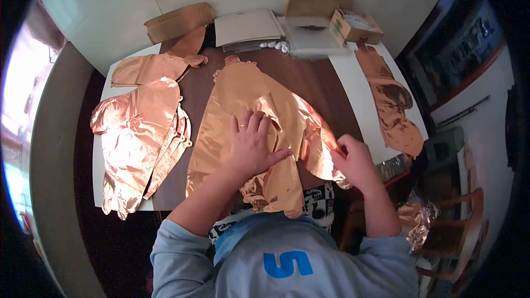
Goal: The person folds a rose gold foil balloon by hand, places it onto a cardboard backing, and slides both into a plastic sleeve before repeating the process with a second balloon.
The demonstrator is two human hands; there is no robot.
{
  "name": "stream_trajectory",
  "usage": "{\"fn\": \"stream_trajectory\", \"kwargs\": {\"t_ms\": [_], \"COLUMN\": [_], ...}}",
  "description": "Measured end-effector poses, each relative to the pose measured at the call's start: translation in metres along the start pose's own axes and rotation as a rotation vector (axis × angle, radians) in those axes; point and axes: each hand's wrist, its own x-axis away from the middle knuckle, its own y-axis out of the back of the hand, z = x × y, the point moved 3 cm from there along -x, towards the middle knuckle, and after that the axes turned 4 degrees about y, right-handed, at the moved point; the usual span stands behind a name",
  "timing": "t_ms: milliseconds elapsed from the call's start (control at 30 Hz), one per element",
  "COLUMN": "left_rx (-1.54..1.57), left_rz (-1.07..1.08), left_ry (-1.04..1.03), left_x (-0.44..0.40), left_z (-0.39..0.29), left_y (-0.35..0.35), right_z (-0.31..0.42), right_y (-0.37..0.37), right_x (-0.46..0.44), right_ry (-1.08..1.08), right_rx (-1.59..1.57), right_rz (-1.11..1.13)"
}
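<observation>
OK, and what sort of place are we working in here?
Probably a room in someone's home, doubling as a workspace: white cupboard doors with handles, a wooden chair, and a table spread with seemingly deflated copper-coloured foil balloons.

An uninflated foil balloon (237,96), rose-gold, is spread in the middle of the tabletop (330,85), narrow at the far end and widening toward the near edge. Small tabs stud its far end, beside a reddish mark. The left part is mostly smooth and satiny; the right side curves outward, shiny; the near part is crumpled.
</observation>
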Motion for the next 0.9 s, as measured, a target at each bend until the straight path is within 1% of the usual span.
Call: {"fn": "stream_trajectory", "kwargs": {"t_ms": [33, 67, 100, 200, 267, 300, 333, 367, 433, 467, 567, 600, 633, 700, 767, 800, 867, 900], "left_rx": [-0.011, -0.023, -0.034, -0.055, -0.095, -0.118, -0.080, -0.131, -0.229, -0.218, -0.222, -0.248, -0.274, -0.448, -0.345, -0.157, 0.103, 0.175], "left_rz": [0.004, 0.009, 0.014, 0.002, -0.019, -0.032, -0.007, -0.004, 0.002, 0.026, 0.071, 0.067, 0.065, 0.064, 0.039, 0.016, 0.029, 0.066], "left_ry": [0.000, 0.000, -0.002, 0.005, -0.035, -0.050, -0.039, -0.044, -0.061, -0.053, -0.039, -0.035, -0.030, -0.059, -0.073, -0.072, -0.064, -0.058], "left_x": [0.000, 0.000, 0.000, 0.000, 0.002, 0.002, 0.003, 0.003, 0.002, 0.002, 0.001, 0.005, 0.007, 0.008, 0.008, 0.007, 0.006, 0.004], "left_z": [0.000, 0.001, 0.001, 0.002, 0.019, 0.026, 0.017, 0.019, 0.023, 0.024, 0.027, 0.031, 0.034, 0.037, 0.040, 0.041, 0.045, 0.044], "left_y": [0.000, 0.000, 0.000, -0.004, -0.028, -0.035, -0.017, -0.020, -0.030, -0.032, -0.034, -0.040, -0.045, -0.054, -0.057, -0.053, -0.046, -0.038], "right_z": [0.018, 0.035, 0.044, 0.064, 0.066, 0.058, 0.047, 0.038, 0.026, 0.020, 0.013, 0.018, 0.022, 0.028, 0.026, 0.025, 0.025, 0.025], "right_y": [0.002, 0.001, -0.003, -0.025, -0.036, -0.037, -0.037, -0.040, -0.049, -0.053, -0.079, -0.083, -0.085, -0.088, -0.089, -0.090, -0.089, -0.089], "right_x": [0.006, 0.013, 0.015, 0.017, 0.010, 0.001, -0.009, -0.019, -0.038, -0.044, -0.052, -0.051, -0.050, -0.047, -0.048, -0.048, -0.048, -0.048], "right_ry": [0.023, 0.125, 0.173, 0.443, 0.598, 0.575, 0.551, 0.525, 0.545, 0.551, 0.612, 0.623, 0.637, 0.664, 0.669, 0.672, 0.669, 0.667], "right_rx": [-0.086, -0.094, -0.141, -0.307, -0.392, -0.356, -0.320, -0.285, -0.084, 0.018, 0.189, 0.169, 0.177, 0.192, 0.197, 0.200, 0.222, 0.233], "right_rz": [-0.015, -0.009, 0.131, 0.305, 0.400, 0.307, 0.218, 0.128, -0.066, -0.166, -0.012, 0.115, 0.142, 0.194, 0.211, 0.219, 0.233, 0.241]}}
